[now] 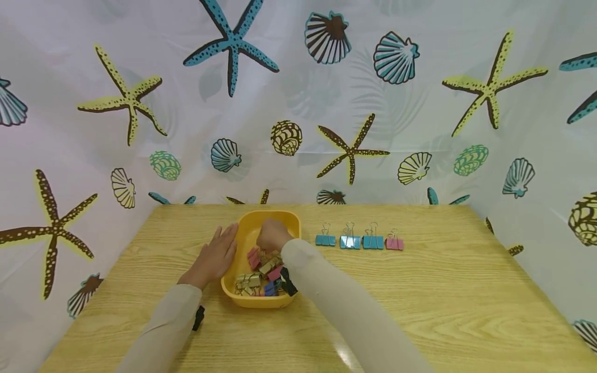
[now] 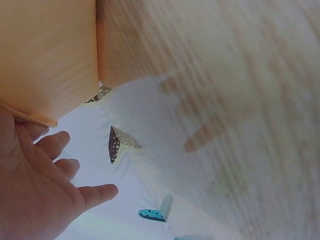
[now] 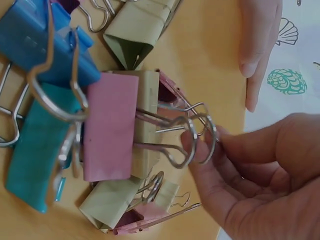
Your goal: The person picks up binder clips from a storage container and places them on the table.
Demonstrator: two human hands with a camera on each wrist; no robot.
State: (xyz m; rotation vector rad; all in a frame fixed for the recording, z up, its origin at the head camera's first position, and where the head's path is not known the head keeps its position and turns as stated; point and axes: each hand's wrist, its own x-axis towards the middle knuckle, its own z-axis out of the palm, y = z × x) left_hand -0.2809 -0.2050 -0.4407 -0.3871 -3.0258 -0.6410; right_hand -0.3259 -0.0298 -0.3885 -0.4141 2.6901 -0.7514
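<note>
My left hand lies with extended fingers against the left side of a yellow plastic tray. In the left wrist view its fingers touch the tray's outer wall and rim. Inside the tray, my right hand reaches toward the back part. Seen from the right wrist, thumb and fingers pinch the wire handles of a pink binder clip. Around it lie a teal binder clip, a blue binder clip and several cream ones. The head view hides the pinched clip behind the hand.
Right of the tray, a row of binder clips stands on the wooden table: several teal ones, such as a teal clip, and a pink clip at the right end. A patterned curtain encloses the table's back and sides.
</note>
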